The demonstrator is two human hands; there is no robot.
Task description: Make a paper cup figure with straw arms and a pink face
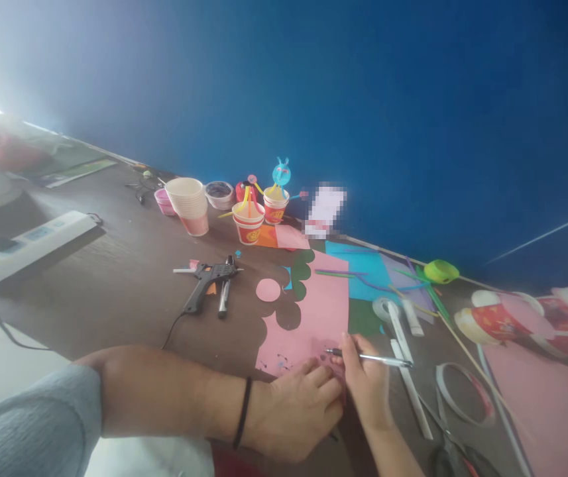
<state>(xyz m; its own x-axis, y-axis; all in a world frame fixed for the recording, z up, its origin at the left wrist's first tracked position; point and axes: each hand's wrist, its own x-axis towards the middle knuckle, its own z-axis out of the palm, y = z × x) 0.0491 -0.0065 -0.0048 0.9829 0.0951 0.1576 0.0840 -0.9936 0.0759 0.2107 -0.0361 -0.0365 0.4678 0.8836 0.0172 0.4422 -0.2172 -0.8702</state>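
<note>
A pen [373, 358] is pinched in my right hand [366, 377], its tip at the pink paper [331, 311] near several small dark marks. My left hand [298, 411] rests on the lower edge of that sheet with fingers slightly bent; their tips are partly hidden. The sheet's left side has scalloped cut-outs, and a green scalloped piece [302, 273] overlaps its upper left. A loose pink paper circle [268, 290] lies just left of the sheet.
A glue gun [209, 281] and stacked paper cups [187, 202] stand left; decorated cups [248, 224] are at the back. Scissors [447, 430], tape rolls [465, 394], blue paper [358, 268] and red cups [502, 321] lie right. A power strip [40, 245] sits far left.
</note>
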